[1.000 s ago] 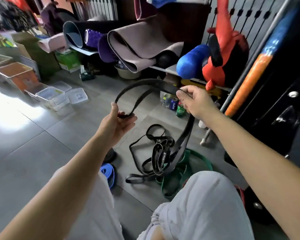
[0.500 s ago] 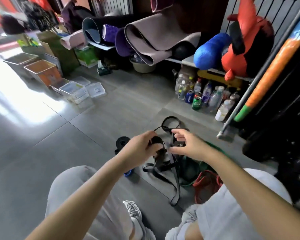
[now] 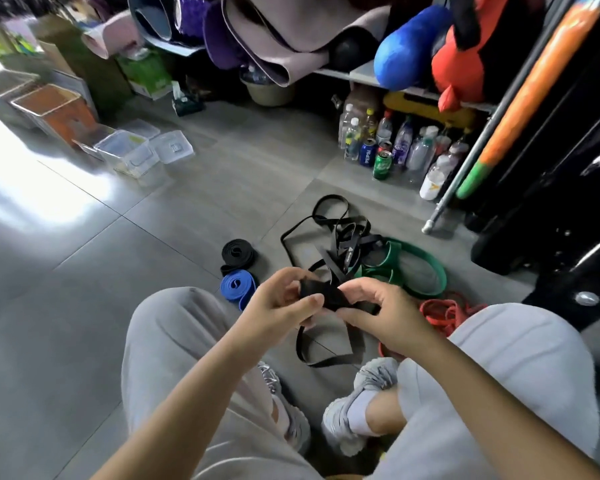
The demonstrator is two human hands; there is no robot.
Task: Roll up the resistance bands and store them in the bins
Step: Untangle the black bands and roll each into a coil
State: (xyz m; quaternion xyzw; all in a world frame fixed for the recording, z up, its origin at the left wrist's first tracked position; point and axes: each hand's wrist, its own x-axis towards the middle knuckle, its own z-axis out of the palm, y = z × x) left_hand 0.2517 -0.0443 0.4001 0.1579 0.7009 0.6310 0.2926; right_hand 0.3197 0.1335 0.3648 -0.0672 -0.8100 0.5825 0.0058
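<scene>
Black flat rubbery band (image 3: 321, 294) between left hand (image 3: 281, 306); right hand (image 3: 378, 315)

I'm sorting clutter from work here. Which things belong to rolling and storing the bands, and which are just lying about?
Job: black band gripped by left hand and right hand; loose black bands; green band; red band; rolled black band; rolled blue band; clear bins.
Lying about: bottles; yoga mats.

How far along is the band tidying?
Done: black roll and blue roll lie on the floor, unbinned. In hand: left hand and right hand pinch a black band, starting its roll. Left: the black tangle, green band, red band, then filling the clear bins.
</scene>
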